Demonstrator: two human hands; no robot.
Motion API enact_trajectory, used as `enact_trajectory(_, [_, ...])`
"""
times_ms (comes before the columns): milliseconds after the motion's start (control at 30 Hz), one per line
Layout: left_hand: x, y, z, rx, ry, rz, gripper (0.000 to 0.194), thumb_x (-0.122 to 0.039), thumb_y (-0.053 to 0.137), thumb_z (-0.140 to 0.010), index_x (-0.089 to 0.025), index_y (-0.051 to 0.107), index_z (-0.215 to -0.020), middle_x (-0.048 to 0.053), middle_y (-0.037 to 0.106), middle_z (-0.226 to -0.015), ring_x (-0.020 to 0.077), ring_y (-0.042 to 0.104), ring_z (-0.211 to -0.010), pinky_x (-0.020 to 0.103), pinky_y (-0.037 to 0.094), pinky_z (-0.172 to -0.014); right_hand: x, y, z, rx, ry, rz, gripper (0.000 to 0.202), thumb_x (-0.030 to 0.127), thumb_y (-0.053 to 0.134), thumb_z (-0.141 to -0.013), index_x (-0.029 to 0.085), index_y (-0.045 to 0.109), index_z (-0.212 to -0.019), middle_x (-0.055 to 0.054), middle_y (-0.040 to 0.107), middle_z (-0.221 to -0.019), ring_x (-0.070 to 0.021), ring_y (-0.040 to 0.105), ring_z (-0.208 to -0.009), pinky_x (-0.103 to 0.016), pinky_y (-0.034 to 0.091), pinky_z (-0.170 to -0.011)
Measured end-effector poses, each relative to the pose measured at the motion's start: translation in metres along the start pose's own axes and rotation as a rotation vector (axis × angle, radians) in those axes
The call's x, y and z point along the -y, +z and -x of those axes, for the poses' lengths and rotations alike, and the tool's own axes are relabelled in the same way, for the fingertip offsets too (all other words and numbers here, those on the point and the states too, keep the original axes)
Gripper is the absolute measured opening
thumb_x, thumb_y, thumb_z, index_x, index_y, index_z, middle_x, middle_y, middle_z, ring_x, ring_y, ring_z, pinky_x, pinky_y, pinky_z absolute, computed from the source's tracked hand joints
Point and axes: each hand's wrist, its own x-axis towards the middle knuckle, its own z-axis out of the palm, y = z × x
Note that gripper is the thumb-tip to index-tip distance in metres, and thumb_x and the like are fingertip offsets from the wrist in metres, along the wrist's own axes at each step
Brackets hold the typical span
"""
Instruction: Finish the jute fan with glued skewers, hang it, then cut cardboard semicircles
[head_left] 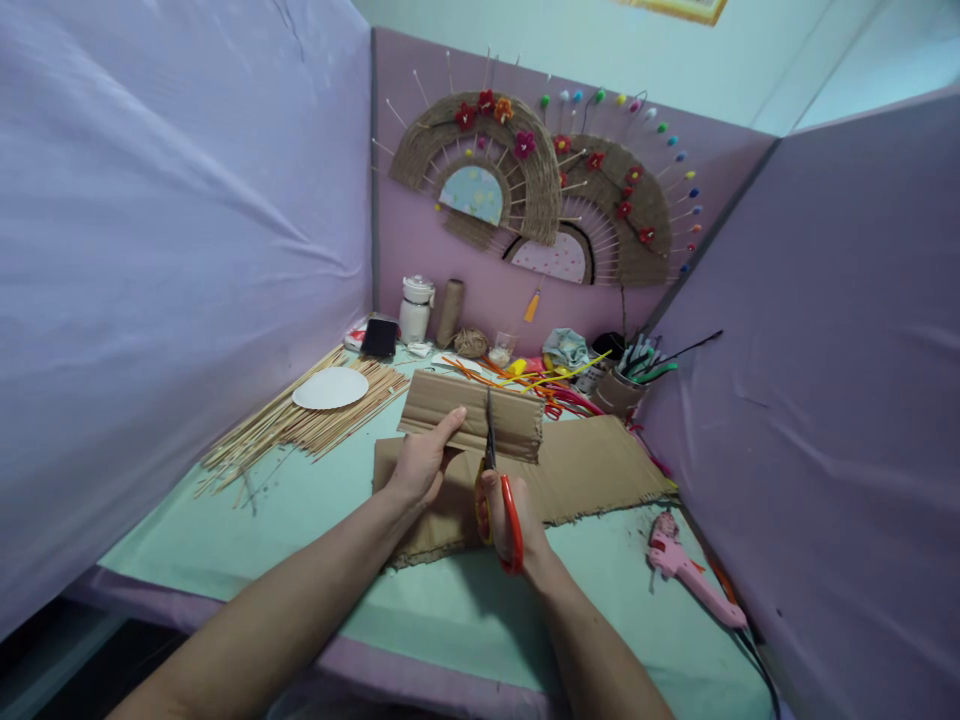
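My left hand (425, 462) grips the left part of a small cardboard piece (514, 425), its thumb lying on top and the fingers hidden beneath. My right hand (517, 510) is closed around the red and yellow handles of a pair of scissors (512, 530). The dark blades point away from me and cross the cardboard piece, right of my left thumb. Below both hands, larger brown cardboard (592, 465) with ragged edges lies on the pale green table.
Thin wooden sticks (322, 425) and a white disc (330, 388) lie at the left. A pink glue gun (694, 575) rests at the right. Behind stand a white bottle (415, 310), a twine ball (471, 343), coloured strips (555, 383) and a pen holder (619, 392).
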Motion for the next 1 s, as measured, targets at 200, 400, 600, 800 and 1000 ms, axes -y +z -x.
enact_trajectory(200, [-0.002,0.001,0.0,-0.01,-0.025,0.0,0.03,-0.013,0.083,-0.062,-0.015,0.071,-0.09,0.005,0.076,-0.091,0.0177,0.071,-0.082,0.024,0.058,-0.066,0.004,0.0,0.004,-0.059,-0.003,-0.031,0.06,0.076,0.037,-0.082,0.022,0.046,-0.057,0.004,0.038,-0.041,-0.0102,0.036,-0.035,-0.023,0.024,-0.035])
enact_trajectory(400, [-0.002,0.0,-0.004,-0.03,-0.061,0.004,0.026,-0.013,0.082,-0.062,-0.015,0.071,-0.085,0.004,0.075,-0.086,0.0149,0.07,-0.074,0.021,0.056,-0.057,0.008,0.0,0.004,-0.057,-0.009,-0.091,0.062,0.079,0.039,-0.079,0.022,0.045,-0.056,0.004,0.037,-0.039,-0.0092,0.034,-0.034,-0.022,0.023,-0.033])
enact_trajectory(600, [-0.003,-0.004,-0.011,0.008,-0.019,-0.06,0.031,-0.017,0.085,-0.058,-0.016,0.071,-0.086,0.004,0.075,-0.086,0.0151,0.069,-0.075,0.021,0.056,-0.058,0.012,0.002,-0.001,0.03,-0.003,-0.23,0.077,0.093,0.031,-0.066,0.019,0.051,-0.068,0.005,0.042,-0.047,-0.0087,0.04,-0.034,-0.021,0.034,-0.033])
enact_trajectory(800, [-0.003,-0.004,-0.012,0.058,-0.05,-0.133,0.031,-0.021,0.085,-0.059,-0.016,0.071,-0.087,0.005,0.075,-0.087,0.0167,0.07,-0.077,0.022,0.056,-0.057,0.014,-0.005,-0.007,0.062,-0.014,-0.285,0.085,0.096,0.03,-0.062,0.017,0.057,-0.076,0.003,0.046,-0.051,-0.0095,0.045,-0.041,-0.021,0.04,-0.039])
enact_trajectory(1000, [-0.002,-0.006,-0.014,0.056,-0.042,-0.137,0.038,-0.02,0.086,-0.057,-0.018,0.07,-0.092,0.003,0.075,-0.091,0.016,0.069,-0.078,0.022,0.056,-0.059,0.013,-0.009,-0.008,0.048,-0.034,-0.192,0.084,0.094,0.03,-0.065,0.016,0.058,-0.075,0.002,0.046,-0.052,-0.0107,0.044,-0.041,-0.024,0.039,-0.039])
